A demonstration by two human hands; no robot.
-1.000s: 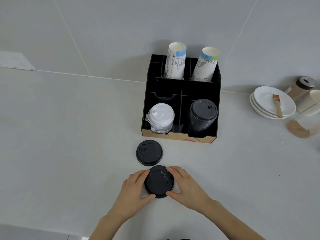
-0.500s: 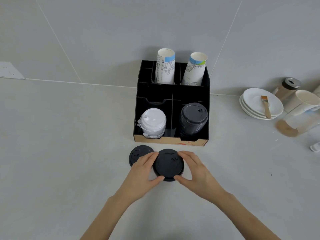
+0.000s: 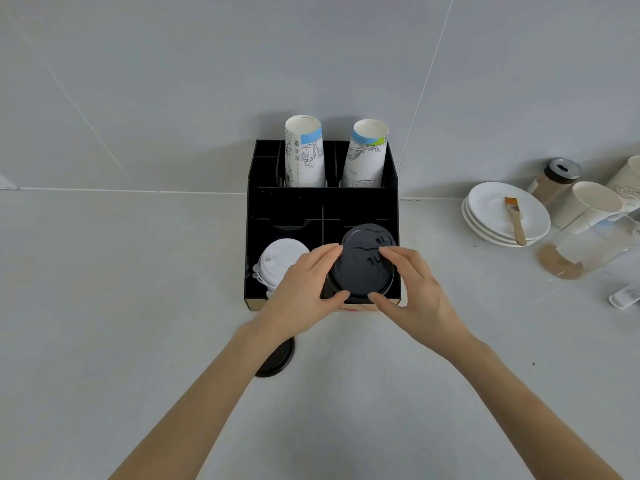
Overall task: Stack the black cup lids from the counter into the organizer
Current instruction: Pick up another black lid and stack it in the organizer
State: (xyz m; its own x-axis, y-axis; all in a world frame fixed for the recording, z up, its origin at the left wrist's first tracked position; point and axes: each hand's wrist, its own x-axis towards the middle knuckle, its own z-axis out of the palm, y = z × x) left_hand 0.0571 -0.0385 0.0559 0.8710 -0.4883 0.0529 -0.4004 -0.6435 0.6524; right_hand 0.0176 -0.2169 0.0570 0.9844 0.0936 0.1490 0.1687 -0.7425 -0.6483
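Forearm of the left hand half hides a black lid on the surface; both hands' fingers, right hand included, clasp another lid over the organizer.

A black lid sat tilted over the organizer's right front compartment; another (half hidden) lay lower centre.

Lid stack in organizer's front-right compartment, cups behind.

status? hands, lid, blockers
Both hands, left hand and right hand, gripping black lid over organizer's front-right stack. One black lid on counter remains. No blockers visible.
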